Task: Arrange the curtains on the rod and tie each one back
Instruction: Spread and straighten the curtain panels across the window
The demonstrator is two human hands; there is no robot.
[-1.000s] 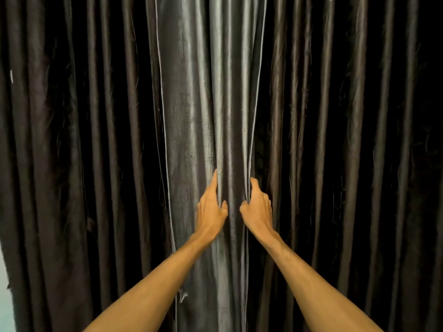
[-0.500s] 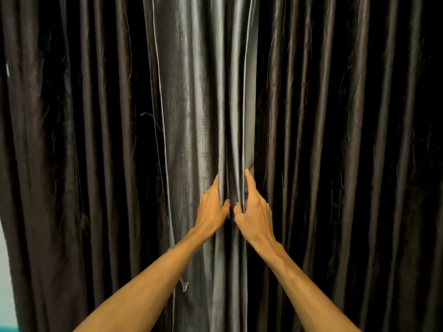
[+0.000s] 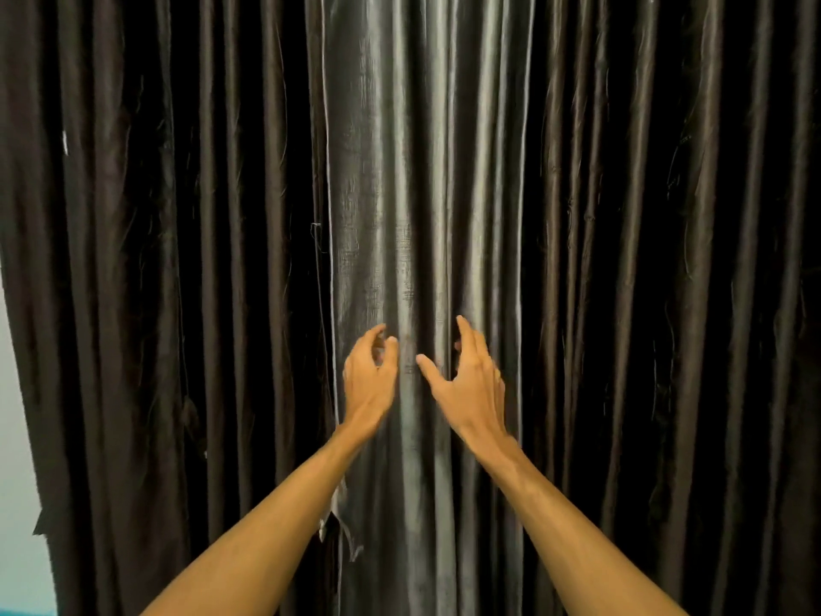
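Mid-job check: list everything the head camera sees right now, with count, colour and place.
Dark brown curtain folds: two spans, dark brown, left and right of centre, hanging in vertical pleats; no rod in view.
Silvery-grey curtain section: one, shiny grey, centre, running from top to bottom of the frame.
Frayed edge: one, pale, low on the grey section's left hem.
Wall: one strip, pale, far left edge, with a teal band at the bottom corner.
Left hand: one, bare, centre, fingers loosely curved at the grey section, apparently gripping nothing.
Right hand: one, bare, just right of the left hand, fingers spread, fingertips at a fold.
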